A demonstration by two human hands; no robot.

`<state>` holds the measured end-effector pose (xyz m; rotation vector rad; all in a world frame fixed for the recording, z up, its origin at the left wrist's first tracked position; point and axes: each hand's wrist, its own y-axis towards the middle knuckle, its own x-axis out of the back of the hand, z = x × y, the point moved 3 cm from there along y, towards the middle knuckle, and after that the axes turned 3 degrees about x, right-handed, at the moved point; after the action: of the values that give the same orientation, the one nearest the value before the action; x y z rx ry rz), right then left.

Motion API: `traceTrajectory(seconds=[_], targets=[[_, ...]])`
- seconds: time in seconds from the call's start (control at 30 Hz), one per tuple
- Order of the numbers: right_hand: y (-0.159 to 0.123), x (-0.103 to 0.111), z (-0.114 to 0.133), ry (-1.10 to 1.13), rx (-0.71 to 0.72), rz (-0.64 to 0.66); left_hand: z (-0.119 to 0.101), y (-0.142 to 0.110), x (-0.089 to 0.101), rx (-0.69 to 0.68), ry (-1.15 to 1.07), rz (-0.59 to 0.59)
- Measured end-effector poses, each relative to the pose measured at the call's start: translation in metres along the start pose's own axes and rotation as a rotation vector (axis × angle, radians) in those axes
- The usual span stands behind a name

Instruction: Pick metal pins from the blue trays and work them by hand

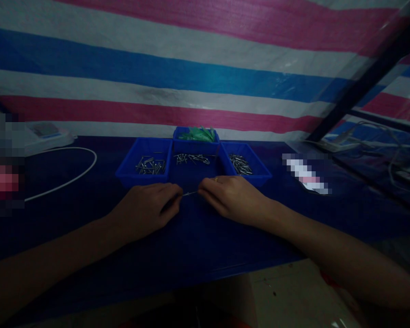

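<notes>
A thin silvery metal piece (190, 193) spans the gap between my two hands, just above the blue tabletop. My left hand (153, 202) is closed in a pinch at its left end. At the other end, the fingers of my right hand (230, 193) are pressed together around it. Whether it is one piece or two joined is too small to tell. Just beyond the hands lies a loose group of thin metal pins or screws (193, 158). More of them fill the left blue bin (126, 166) and the right blue bin (258, 166).
A blue bin (196, 146) with green plastic bags (200, 134) stands at the back. On the left are a white scale-like device (51, 136) and a white cable (95, 159). A blurred-out flat item (305, 175) lies right. The table (191, 250) ends near my body.
</notes>
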<state>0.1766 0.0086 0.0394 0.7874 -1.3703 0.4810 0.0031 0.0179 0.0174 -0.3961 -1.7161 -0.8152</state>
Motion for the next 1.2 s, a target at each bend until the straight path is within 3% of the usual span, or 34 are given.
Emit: traceTrajectory(seconds=[0.27,0.43,0.6,0.73,0.87,1.07,1.13,1.2], targets=[[0.0,-0.005,-0.003,-0.006,-0.004,0.05,0.001,-0.001,-0.002,-0.022,-0.003,0.016],[0.001,-0.004,0.0,0.035,0.088,0.006,0.004,0.0,-0.004,0.013,0.027,0.015],[0.0,-0.006,0.004,0.031,0.21,0.103,0.004,0.0,-0.004,0.052,0.058,0.012],[-0.001,-0.008,0.004,0.051,0.209,0.128,0.004,0.0,-0.002,0.094,0.061,0.0],[0.001,-0.007,0.0,0.191,0.065,0.047,0.006,0.0,0.0,0.197,0.034,-0.023],[0.001,0.002,-0.02,0.683,-0.386,-0.348,0.004,0.001,-0.001,0.13,0.079,0.048],[0.001,0.0,-0.023,0.856,-0.458,-0.347,0.003,0.001,-0.001,0.115,0.078,0.057],[0.001,-0.005,-0.021,0.921,-0.44,-0.256,0.003,0.001,-0.001,0.098,0.074,0.062]])
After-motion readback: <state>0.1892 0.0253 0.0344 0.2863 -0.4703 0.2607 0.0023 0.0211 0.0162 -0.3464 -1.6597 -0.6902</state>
